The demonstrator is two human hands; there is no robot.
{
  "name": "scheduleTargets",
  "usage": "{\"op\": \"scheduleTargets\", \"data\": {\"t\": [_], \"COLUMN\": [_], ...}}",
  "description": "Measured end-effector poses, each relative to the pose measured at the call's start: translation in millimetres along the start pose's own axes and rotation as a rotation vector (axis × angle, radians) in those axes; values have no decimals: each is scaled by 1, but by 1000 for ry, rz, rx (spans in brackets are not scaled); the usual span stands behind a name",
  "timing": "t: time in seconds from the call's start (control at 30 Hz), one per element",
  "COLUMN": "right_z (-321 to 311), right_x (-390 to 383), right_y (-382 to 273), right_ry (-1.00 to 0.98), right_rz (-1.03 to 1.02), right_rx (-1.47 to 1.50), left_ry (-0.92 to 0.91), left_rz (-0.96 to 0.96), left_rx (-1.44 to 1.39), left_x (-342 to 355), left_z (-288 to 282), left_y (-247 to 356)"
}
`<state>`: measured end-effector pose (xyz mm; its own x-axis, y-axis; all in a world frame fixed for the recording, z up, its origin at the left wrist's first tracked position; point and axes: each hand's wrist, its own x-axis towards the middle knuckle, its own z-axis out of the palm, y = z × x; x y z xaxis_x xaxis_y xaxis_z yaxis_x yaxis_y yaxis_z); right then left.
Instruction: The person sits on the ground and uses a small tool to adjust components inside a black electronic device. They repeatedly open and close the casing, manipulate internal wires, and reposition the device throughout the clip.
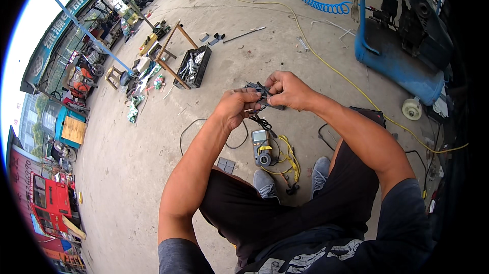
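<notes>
A bundle of thin black cable [261,122] hangs from between my two hands, above the concrete floor. My left hand [236,107] pinches the bundle from the left, fingers closed. From the right, my right hand [291,90] grips it too, thumb and fingertips pressed together. Some dark piece sits partly hidden behind my fingers; I cannot make out its shape. Below, on the floor between my shoes, lies a grey multimeter with a screen and a round dial [263,147]. Yellow leads [291,158] curl beside it.
A black crate of metal tools [193,67] stands ahead to the left, beside a wooden frame [175,44]. A blue air compressor [397,60] is at the right. A yellow hose [326,62] crosses the floor. A grey square pad [226,165] lies near my left shoe.
</notes>
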<state>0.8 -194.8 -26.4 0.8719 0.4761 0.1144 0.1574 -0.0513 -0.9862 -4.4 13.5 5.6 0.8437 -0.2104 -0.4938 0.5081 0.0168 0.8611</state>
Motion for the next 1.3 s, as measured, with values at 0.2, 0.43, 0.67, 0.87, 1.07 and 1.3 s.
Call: {"op": "scheduleTargets", "data": {"t": [0.2,0.43,0.67,0.87,1.07,1.3], "right_z": [4,9,9,5,-1,-3], "right_x": [0,1,4,8,9,9], "right_y": [0,3,3,7,14,10], "right_ry": [12,37,80,125,106,139], "right_rz": [-5,69,184,225,261,211], "right_rx": [14,84,263,358,433,382], "left_ry": [19,64,98,37,-26,-119], "left_rz": [46,328,462,580,625,592], "left_rx": [27,106,235,237,294,300], "left_x": [1,1,-1,0,0,-5], "left_z": [1,10,14,14,14,10], "left_y": [-4,-6,-3,-3,-2,1]}}
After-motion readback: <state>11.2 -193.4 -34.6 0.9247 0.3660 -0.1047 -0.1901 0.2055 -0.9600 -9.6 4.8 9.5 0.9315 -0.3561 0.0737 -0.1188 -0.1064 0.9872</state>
